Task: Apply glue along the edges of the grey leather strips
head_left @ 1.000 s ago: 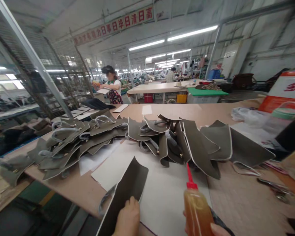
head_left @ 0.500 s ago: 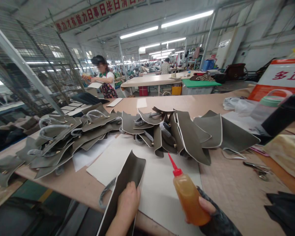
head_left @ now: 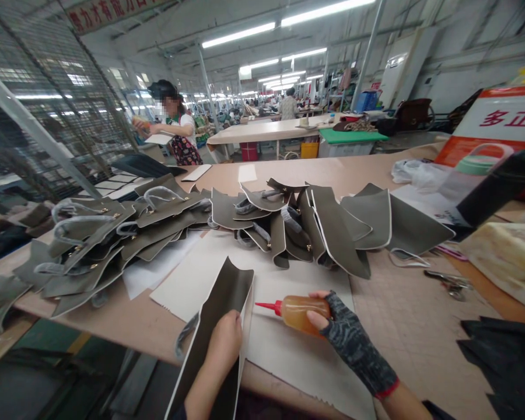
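The left hand point(head_left: 225, 344) is clamped on a dark olive leather panel point(head_left: 221, 303) with a pale edge, fingers curled over its right border, so the panel rises from under the hand and curls away toward the far side of the counter point(head_left: 398, 326). A grey strap loop point(head_left: 184, 335) hangs just left of the panel. The right hand point(head_left: 339, 321), in a dark patterned fingerless glove, is closed around a glue bottle point(head_left: 300, 311) of amber liquid, held on its side with the red nozzle point(head_left: 266, 305) aimed at the panel's pale edge, near it but not touching. Panel and bottle both sit above a white sheet point(head_left: 289, 350) spread on the counter, the bottle right of the panel. Beyond the panel lies a long heap of similar olive pieces point(head_left: 262, 227) with handles. Scissors point(head_left: 448, 280) lie well to the right of the bottle. Far behind the heap, another person point(head_left: 177, 131) stands at a table.
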{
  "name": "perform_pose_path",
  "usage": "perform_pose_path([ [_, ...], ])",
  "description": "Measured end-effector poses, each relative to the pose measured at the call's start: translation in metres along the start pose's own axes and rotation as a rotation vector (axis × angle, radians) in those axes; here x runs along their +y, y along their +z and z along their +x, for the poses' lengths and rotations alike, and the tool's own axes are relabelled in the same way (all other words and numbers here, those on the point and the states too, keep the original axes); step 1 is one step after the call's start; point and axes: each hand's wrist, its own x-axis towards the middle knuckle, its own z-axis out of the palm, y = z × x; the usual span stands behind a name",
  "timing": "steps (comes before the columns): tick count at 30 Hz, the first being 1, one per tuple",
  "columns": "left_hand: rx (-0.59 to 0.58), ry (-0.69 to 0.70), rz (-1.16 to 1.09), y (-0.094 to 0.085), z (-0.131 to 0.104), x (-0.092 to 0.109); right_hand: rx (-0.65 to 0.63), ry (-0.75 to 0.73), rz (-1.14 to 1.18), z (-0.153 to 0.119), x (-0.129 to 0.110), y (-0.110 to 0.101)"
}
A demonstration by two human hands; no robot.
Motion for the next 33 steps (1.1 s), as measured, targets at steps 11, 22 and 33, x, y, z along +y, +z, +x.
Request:
perform_pose_path([
  [11,-0.009,-0.01,-0.042,0.0,0.002,0.0,0.052,-0.336,-0.283,0.02,-0.021,0.027],
  [22,-0.015,0.003,-0.055,-0.002,0.001,0.003,-0.013,-0.648,-0.442,0.041,-0.022,0.022],
  [33,-0.02,0.003,-0.051,-0.001,0.003,0.004,-0.009,-0.695,-0.478,0.047,-0.016,0.022],
])
